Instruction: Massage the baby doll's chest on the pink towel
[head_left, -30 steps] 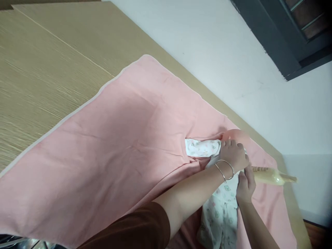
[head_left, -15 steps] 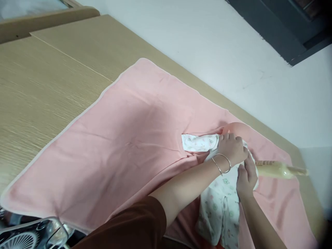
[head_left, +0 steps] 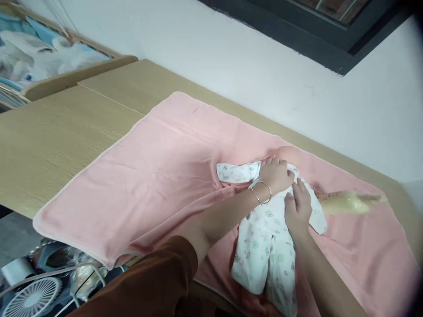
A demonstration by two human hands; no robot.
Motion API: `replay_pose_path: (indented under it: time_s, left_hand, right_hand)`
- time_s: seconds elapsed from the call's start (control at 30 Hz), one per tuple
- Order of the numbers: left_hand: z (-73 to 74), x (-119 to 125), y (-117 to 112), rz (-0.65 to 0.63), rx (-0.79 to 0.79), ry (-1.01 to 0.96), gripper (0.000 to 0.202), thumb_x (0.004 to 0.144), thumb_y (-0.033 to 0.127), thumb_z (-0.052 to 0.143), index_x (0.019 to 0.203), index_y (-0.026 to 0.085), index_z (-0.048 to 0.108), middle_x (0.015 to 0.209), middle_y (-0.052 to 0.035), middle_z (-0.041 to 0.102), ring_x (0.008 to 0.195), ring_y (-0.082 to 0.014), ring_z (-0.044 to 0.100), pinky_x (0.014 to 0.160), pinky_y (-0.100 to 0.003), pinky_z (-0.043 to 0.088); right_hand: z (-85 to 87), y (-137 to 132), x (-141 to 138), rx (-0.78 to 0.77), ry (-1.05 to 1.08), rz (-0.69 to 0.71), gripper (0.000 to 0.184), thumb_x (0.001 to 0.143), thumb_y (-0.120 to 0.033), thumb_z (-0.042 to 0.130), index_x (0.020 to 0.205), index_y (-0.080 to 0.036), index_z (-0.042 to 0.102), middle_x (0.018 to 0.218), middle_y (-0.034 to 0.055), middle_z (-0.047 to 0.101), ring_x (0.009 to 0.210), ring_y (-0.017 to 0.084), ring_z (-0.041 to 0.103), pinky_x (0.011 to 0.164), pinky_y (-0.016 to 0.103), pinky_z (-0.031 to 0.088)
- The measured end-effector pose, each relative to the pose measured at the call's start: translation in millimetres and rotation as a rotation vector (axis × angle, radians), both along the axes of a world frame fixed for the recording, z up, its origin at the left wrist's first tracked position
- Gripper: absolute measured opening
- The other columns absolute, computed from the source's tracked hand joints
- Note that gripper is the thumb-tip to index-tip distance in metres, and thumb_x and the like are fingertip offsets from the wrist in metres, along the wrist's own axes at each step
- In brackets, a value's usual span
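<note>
A doll in a white printed baby garment (head_left: 264, 246) lies on a pink blanket (head_left: 158, 176) spread over a wooden table (head_left: 49, 141). My left hand (head_left: 276, 176), with two thin bangles on the wrist, is curled closed on the garment at the doll's neck, just below its partly hidden head (head_left: 289, 153). One printed sleeve (head_left: 236, 171) sticks out to the left of this hand. My right hand (head_left: 297, 207) rests on the garment's chest with fingers laid fairly flat. The doll's bare arm (head_left: 346, 203) points to the right, blurred.
A white wall (head_left: 264, 79) with a dark window frame (head_left: 297, 26) runs behind the table. A wooden cot (head_left: 66, 75) with bedding stands at far left. A small white fan (head_left: 33, 297) and other items sit below the table's near edge.
The camera has swung, so the scene sits lower and further left in view. My right hand has opened out flatter on the garment. My left hand keeps its hold at the collar.
</note>
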State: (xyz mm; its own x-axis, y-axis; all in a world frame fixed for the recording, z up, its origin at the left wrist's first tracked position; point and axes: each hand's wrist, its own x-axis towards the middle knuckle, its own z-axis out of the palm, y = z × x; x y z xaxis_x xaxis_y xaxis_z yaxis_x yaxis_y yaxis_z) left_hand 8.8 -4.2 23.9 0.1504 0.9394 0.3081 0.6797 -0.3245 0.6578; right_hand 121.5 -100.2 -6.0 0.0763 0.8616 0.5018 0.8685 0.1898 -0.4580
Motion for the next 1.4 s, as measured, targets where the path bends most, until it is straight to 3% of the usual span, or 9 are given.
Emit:
replay_pose_path:
  time_s: [0.23,0.43,0.63,0.73,0.8,0.9,1.03,1.17,1.4]
  left_hand:
    - [-5.6,-0.9,9.1,0.023,0.008,-0.006,0.018,0.086,0.027,0.054,0.097,0.021,0.067,0.106,-0.0070,0.068,0.102,-0.0240,0.060,0.094,-0.038,0.045]
    - [-7.1,-3.5,15.2,0.043,0.041,-0.015,0.015,0.085,0.023,0.054,0.092,0.020,0.067,0.101,-0.0070,0.069,0.099,-0.0221,0.060,0.092,-0.034,0.044]
    - [11.6,-1.6,-3.6,-0.005,0.155,0.144,0.025,0.092,0.019,0.043,0.096,0.016,0.067,0.102,-0.0135,0.068,0.106,-0.0278,0.058,0.100,-0.043,0.040]
    - [29.8,14.6,-19.6,-0.100,0.152,-0.097,0.025,0.091,0.018,0.043,0.100,0.018,0.067,0.110,-0.0121,0.068,0.112,-0.0258,0.057,0.104,-0.040,0.039]
    - [44.5,32.4,-28.1,-0.171,0.028,-0.414,0.022,0.090,0.020,0.045,0.094,0.019,0.067,0.109,-0.0105,0.069,0.109,-0.0232,0.059,0.102,-0.036,0.042]
    - [67.0,61.9,-33.8,-0.243,-0.354,-0.912,0.029,0.094,0.028,0.040,0.084,0.017,0.065,0.094,-0.0104,0.069,0.093,-0.0208,0.065,0.091,-0.033,0.048]
    - [85.8,93.6,-35.8,-0.313,-0.916,-1.309,0.041,0.098,0.038,0.032,0.095,0.012,0.063,0.083,-0.0115,0.067,0.070,-0.0189,0.064,0.074,-0.032,0.051]
    - [86.1,113.3,-45.4,-0.345,-1.201,-1.452,0.049,0.098,0.044,0.028,0.114,0.007,0.057,0.093,-0.0171,0.068,0.073,-0.0232,0.067,0.069,-0.035,0.052]
    - [74.0,117.4,-55.9,-0.475,-1.217,-1.613,0.057,0.096,0.054,0.032,0.128,0.010,0.051,0.116,-0.0209,0.064,0.093,-0.0283,0.068,0.077,-0.042,0.054]
  right_hand:
    - [24.7,7.2,-11.3,-0.058,-0.415,-0.014,0.047,0.094,-0.026,0.037,0.134,-0.010,0.056,0.137,0.0189,0.060,0.132,0.032,0.050,0.109,0.047,0.039]
    - [52.7,9.0,-27.6,-0.258,-0.585,-0.100,0.038,0.094,-0.028,0.038,0.121,-0.012,0.060,0.121,0.0209,0.065,0.105,0.033,0.062,0.085,0.042,0.047]
    - [57.2,7.7,-13.9,-0.349,-0.534,0.025,0.051,0.099,-0.028,0.033,0.145,-0.007,0.042,0.148,0.0260,0.045,0.131,0.035,0.047,0.100,0.048,0.042]
    - [78.0,-4.0,2.6,-0.460,-0.472,0.194,0.050,0.098,-0.031,0.037,0.140,-0.008,0.049,0.151,0.0235,0.043,0.139,0.036,0.040,0.107,0.051,0.035]
    - [101.0,-19.8,14.7,-0.509,-0.395,0.274,0.040,0.097,-0.034,0.039,0.122,-0.014,0.064,0.135,0.0191,0.060,0.127,0.033,0.052,0.109,0.054,0.032]
    - [137.7,-44.1,33.6,-0.490,-0.299,0.273,0.039,0.099,-0.030,0.031,0.109,-0.020,0.067,0.105,0.0102,0.074,0.100,0.024,0.066,0.111,0.054,0.029]
    - [163.9,-52.2,65.2,-0.367,-0.130,0.077,0.042,0.095,-0.028,0.033,0.125,-0.020,0.061,0.118,0.0113,0.070,0.106,0.027,0.066,0.100,0.044,0.045]
    - [159.0,-40.7,99.9,-0.229,-0.120,-0.180,0.061,0.096,-0.034,0.034,0.147,-0.002,0.040,0.155,0.0241,0.036,0.147,0.036,0.030,0.117,0.050,0.029]
    - [135.8,-20.2,127.1,-0.334,-0.103,-0.106,0.067,0.097,-0.040,0.034,0.154,-0.004,0.029,0.163,0.0204,0.021,0.153,0.031,0.015,0.121,0.047,0.025]
